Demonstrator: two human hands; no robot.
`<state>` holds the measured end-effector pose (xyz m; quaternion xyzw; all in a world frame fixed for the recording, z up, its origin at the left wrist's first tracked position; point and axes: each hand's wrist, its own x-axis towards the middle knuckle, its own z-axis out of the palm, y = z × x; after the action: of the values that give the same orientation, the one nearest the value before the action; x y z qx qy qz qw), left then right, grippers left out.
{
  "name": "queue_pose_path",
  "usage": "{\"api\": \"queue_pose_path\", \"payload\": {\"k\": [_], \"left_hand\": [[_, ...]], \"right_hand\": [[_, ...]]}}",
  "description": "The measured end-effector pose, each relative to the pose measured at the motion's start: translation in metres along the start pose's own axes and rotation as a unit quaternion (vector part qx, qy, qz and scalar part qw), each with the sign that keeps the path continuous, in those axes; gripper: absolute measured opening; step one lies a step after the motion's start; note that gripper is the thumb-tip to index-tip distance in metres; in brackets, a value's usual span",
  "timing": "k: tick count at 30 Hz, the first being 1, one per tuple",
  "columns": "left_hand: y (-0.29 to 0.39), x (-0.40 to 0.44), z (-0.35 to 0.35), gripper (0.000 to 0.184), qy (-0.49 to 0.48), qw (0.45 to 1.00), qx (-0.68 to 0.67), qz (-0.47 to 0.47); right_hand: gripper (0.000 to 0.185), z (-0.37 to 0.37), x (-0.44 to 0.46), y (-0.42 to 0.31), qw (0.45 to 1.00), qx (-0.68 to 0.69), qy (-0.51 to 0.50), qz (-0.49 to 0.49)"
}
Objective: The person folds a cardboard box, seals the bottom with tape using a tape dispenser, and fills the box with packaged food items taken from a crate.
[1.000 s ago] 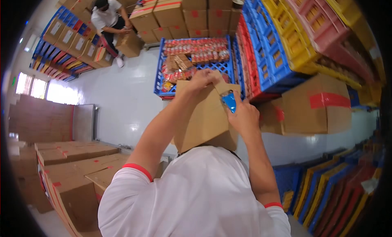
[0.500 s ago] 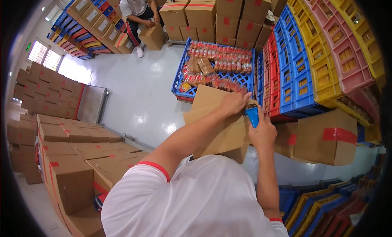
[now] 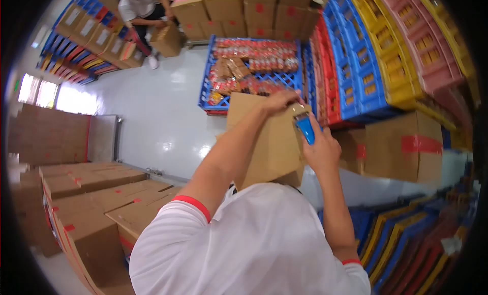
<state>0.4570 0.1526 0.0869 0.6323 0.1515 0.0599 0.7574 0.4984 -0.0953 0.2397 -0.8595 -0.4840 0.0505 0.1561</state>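
Observation:
A brown cardboard box [image 3: 267,142] stands in front of my body with its flaps toward me. My left hand [image 3: 281,101] is closed over its far end, the fingers curled near the edge. In my right hand [image 3: 323,148] is a blue tape dispenser [image 3: 306,130], its head against the box's far right corner, close to my left fingers. The tape itself is too small to make out.
Beyond the box, a blue crate [image 3: 204,97] holds several packs of wrapped goods. Stacked coloured crates [image 3: 351,66] rise on the right, near a red-taped carton [image 3: 394,147]. Cartons [image 3: 96,203] fill the left. Another person [image 3: 140,10] handles a carton at the back.
My view has shifted, so the surroundings sit further left and higher. Both hands stay at the box's far end, the dispenser still in my right hand.

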Motion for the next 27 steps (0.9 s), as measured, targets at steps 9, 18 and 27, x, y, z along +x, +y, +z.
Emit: {"api": "queue_pose_path", "payload": {"k": [9,18,27], "left_hand": [[0.023,-0.008,0.005,0.059,0.05,0.998,0.036,-0.019],[0.028,-0.002,0.009,0.054,0.018,0.996,0.089,-0.02],[0.034,-0.088,0.141,0.085,-0.031,0.704,0.665,0.248]], "right_hand": [[0.065,-0.076,-0.056,0.019,0.998,-0.021,-0.057,0.019],[0.064,-0.05,-0.134,0.072,0.986,-0.054,-0.143,0.063],[0.066,-0.009,-0.099,0.068,0.987,-0.052,-0.147,0.032]]}}
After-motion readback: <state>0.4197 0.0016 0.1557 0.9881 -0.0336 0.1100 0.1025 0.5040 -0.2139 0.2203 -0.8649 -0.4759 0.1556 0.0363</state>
